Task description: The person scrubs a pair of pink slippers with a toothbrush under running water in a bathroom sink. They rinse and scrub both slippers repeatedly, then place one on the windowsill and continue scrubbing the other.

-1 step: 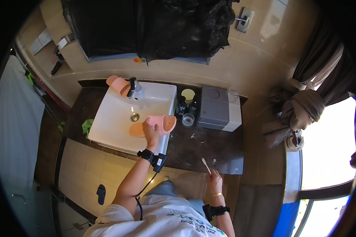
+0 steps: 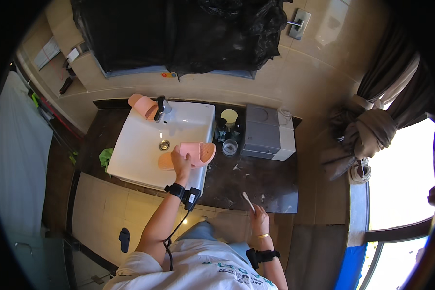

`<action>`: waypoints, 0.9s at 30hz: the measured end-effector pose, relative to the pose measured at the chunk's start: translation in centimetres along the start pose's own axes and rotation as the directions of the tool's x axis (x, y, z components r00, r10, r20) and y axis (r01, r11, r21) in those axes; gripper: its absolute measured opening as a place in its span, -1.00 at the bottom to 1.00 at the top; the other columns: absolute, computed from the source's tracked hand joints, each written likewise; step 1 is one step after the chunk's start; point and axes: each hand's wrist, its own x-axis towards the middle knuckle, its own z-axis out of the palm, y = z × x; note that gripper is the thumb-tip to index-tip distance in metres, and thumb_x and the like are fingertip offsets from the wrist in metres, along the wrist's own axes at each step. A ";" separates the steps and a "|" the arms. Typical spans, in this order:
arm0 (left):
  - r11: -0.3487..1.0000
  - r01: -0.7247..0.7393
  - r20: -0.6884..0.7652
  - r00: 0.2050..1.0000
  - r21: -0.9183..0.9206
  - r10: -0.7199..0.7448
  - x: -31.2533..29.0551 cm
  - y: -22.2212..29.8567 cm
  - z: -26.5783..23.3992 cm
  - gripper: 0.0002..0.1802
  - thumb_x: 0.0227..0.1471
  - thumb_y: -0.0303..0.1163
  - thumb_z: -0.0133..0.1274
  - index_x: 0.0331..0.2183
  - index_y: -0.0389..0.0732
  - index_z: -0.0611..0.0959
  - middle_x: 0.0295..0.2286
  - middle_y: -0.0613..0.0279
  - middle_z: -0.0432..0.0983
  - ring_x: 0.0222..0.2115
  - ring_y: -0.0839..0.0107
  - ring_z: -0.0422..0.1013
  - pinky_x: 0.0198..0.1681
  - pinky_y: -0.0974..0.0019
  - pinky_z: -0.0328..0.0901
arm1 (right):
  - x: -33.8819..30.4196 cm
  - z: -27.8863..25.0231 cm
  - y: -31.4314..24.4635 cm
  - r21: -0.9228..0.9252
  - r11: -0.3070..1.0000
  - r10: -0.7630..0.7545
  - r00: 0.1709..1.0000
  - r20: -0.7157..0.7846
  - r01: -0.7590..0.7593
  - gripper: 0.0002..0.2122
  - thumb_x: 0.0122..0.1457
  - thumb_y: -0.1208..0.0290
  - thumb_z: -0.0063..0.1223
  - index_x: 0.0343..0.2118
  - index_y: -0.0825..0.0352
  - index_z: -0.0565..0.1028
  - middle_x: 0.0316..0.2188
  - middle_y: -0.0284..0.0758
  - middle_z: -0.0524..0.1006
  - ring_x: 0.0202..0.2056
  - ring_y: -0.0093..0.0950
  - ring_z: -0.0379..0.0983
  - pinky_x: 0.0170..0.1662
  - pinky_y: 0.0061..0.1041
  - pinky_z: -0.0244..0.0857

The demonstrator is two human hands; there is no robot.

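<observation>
In the head view, grasping a slipper near its strap with the left hand, over the right side of the sink, without showing whether touching the rim. Clasping a brush by its handle in the right hand, pointing its head out over the counter. Facing another slipper at the sink's back left corner, just beside the tap.

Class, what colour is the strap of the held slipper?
The strap is pink, best seen in the head view.
</observation>
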 end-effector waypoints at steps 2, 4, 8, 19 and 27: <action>0.973 0.122 0.019 0.992 0.194 -0.128 1.8 -2.3 -0.6 -0.54 -0.13 -0.40 0.16 -0.14 -0.31 0.47 -0.19 -0.01 0.43 -0.15 0.10 0.37 -0.12 0.22 0.28 | 1.4 2.1 -2.5 0.005 1.000 -0.001 1.000 0.015 0.001 -0.78 0.07 0.45 0.00 -0.19 0.23 0.48 -0.38 -0.16 0.48 -0.37 -0.13 0.44 -0.34 -0.25 0.36; 0.963 0.176 0.274 0.934 0.203 -0.228 3.4 -3.5 -1.5 -0.57 -0.12 -0.32 0.17 -0.18 -0.30 0.51 -0.29 0.02 0.49 -0.22 0.10 0.42 -0.16 0.23 0.30 | 2.4 3.5 -4.5 0.032 0.999 -0.017 0.998 0.056 0.015 -0.77 0.06 0.45 0.01 -0.18 0.22 0.48 -0.37 -0.18 0.49 -0.38 -0.14 0.45 -0.34 -0.26 0.36; 0.981 0.195 0.457 0.874 -0.018 -0.165 4.5 -2.7 -2.8 -0.75 0.00 -0.29 0.09 -0.32 -0.27 0.54 -0.52 0.29 0.48 -0.52 0.35 0.41 -0.40 0.33 0.32 | 4.0 5.1 -6.5 0.043 0.997 -0.066 0.992 0.110 0.061 -0.77 0.05 0.46 0.00 -0.18 0.22 0.49 -0.35 -0.19 0.49 -0.37 -0.15 0.46 -0.32 -0.26 0.37; 0.108 0.637 0.582 0.751 -0.764 -0.311 5.9 2.1 -8.9 -0.80 0.10 -0.34 0.04 -0.21 -0.13 0.47 -0.48 0.40 0.33 -0.49 0.67 0.25 -0.41 0.65 0.26 | 8.9 5.5 -8.1 0.026 0.992 -0.126 0.971 0.205 0.123 -0.77 0.04 0.46 -0.01 -0.20 0.25 0.49 -0.31 -0.22 0.50 -0.35 -0.16 0.47 -0.29 -0.28 0.38; 0.262 0.601 0.506 0.788 -0.755 -0.351 5.2 2.1 -7.6 -0.79 0.11 -0.35 0.02 -0.19 -0.16 0.45 -0.49 0.38 0.35 -0.47 0.63 0.29 -0.27 0.56 0.36 | 12.4 6.3 -8.5 0.119 0.959 -0.274 0.949 0.158 0.257 -0.76 0.03 0.47 0.01 -0.19 0.23 0.48 -0.33 -0.22 0.50 -0.36 -0.15 0.47 -0.32 -0.28 0.40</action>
